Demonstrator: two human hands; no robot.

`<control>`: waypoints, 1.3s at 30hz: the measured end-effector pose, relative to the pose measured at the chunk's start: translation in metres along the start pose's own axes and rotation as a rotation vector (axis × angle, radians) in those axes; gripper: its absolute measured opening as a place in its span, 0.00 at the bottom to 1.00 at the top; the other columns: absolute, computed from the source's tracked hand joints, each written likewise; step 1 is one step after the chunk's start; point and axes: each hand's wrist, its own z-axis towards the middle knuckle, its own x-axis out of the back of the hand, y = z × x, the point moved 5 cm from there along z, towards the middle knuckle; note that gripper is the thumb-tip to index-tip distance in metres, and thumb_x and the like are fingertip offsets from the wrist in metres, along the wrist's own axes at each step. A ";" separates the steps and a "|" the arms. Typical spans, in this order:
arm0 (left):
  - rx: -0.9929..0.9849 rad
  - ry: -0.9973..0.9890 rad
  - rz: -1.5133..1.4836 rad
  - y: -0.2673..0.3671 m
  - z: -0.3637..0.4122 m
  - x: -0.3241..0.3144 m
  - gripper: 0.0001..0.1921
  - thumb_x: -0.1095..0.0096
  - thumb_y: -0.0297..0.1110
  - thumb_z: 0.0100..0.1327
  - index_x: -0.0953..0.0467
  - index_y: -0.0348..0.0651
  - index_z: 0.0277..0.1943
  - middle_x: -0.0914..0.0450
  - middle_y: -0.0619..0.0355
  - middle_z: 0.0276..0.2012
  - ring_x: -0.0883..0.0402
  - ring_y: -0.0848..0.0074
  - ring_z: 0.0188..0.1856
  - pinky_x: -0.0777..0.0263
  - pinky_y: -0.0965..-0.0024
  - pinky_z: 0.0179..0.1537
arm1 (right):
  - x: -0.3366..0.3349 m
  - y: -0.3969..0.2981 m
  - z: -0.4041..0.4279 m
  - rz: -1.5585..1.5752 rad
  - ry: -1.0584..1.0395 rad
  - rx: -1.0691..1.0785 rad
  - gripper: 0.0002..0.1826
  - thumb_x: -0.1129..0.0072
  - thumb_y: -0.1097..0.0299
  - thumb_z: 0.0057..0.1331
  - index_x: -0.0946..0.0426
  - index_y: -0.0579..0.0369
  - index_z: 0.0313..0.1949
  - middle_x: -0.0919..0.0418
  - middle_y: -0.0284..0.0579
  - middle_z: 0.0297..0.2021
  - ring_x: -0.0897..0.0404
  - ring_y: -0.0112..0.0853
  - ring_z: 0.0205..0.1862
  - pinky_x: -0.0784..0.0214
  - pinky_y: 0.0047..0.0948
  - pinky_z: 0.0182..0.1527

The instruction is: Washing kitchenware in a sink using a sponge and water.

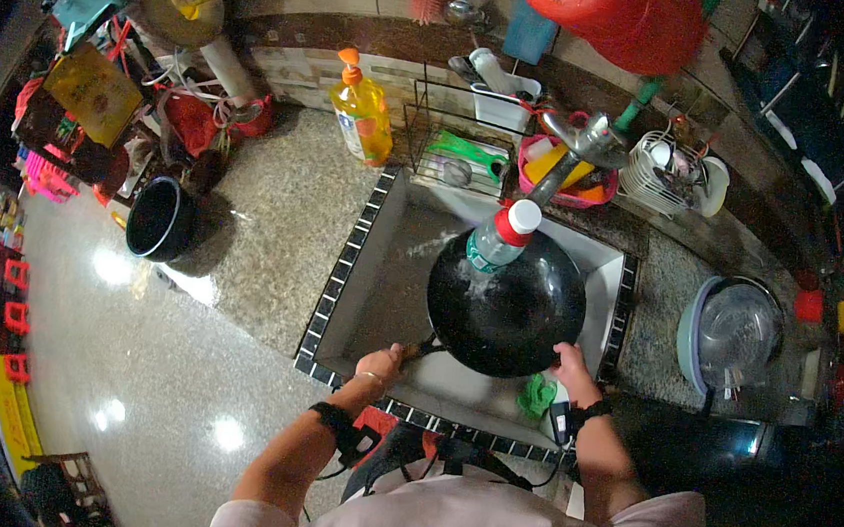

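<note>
A black wok (516,309) is held in the tiled-edge sink (368,281). My left hand (381,365) is closed around its handle (422,348). My right hand (570,363) grips the near right rim. Above the wok's far side, a plastic bottle (495,243) with a red neck and white cap hangs at the end of the metal faucet (553,181). Whitish water or froth shows in the wok just below the bottle. Near my right wrist, a green scrubbing mesh (537,395) lies in the sink.
On the counter's left stand a yellow dish-soap pump bottle (363,119) and a black bucket (161,219). Behind the sink are a wire rack (461,165), a pink basket (586,195) of sponges and a white utensil basket (656,171). Basins (732,332) sit at right.
</note>
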 end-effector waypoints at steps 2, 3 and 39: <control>0.001 0.008 0.043 0.004 -0.015 0.003 0.18 0.48 0.41 0.49 0.38 0.40 0.39 0.25 0.47 0.30 0.25 0.58 0.33 0.31 0.61 0.33 | 0.007 0.010 -0.018 -0.073 0.238 -0.037 0.21 0.52 0.75 0.46 0.44 0.52 0.41 0.40 0.45 0.40 0.38 0.40 0.38 0.41 0.49 0.34; -0.006 0.017 0.088 0.007 -0.022 0.006 0.18 0.47 0.41 0.49 0.38 0.40 0.40 0.25 0.47 0.30 0.25 0.58 0.33 0.31 0.61 0.33 | 0.005 0.017 -0.025 -0.026 0.230 -0.030 0.21 0.52 0.76 0.46 0.45 0.52 0.42 0.41 0.46 0.40 0.38 0.41 0.39 0.41 0.49 0.33; -0.082 -1.007 -1.866 0.084 -0.060 0.006 0.08 0.54 0.31 0.56 0.38 0.45 0.22 0.40 0.69 0.16 0.43 0.89 0.15 0.45 0.86 0.18 | -0.180 -0.116 -0.022 -0.701 -0.532 0.374 0.17 0.57 0.65 0.58 0.36 0.56 0.46 0.29 0.42 0.40 0.30 0.33 0.42 0.38 0.29 0.45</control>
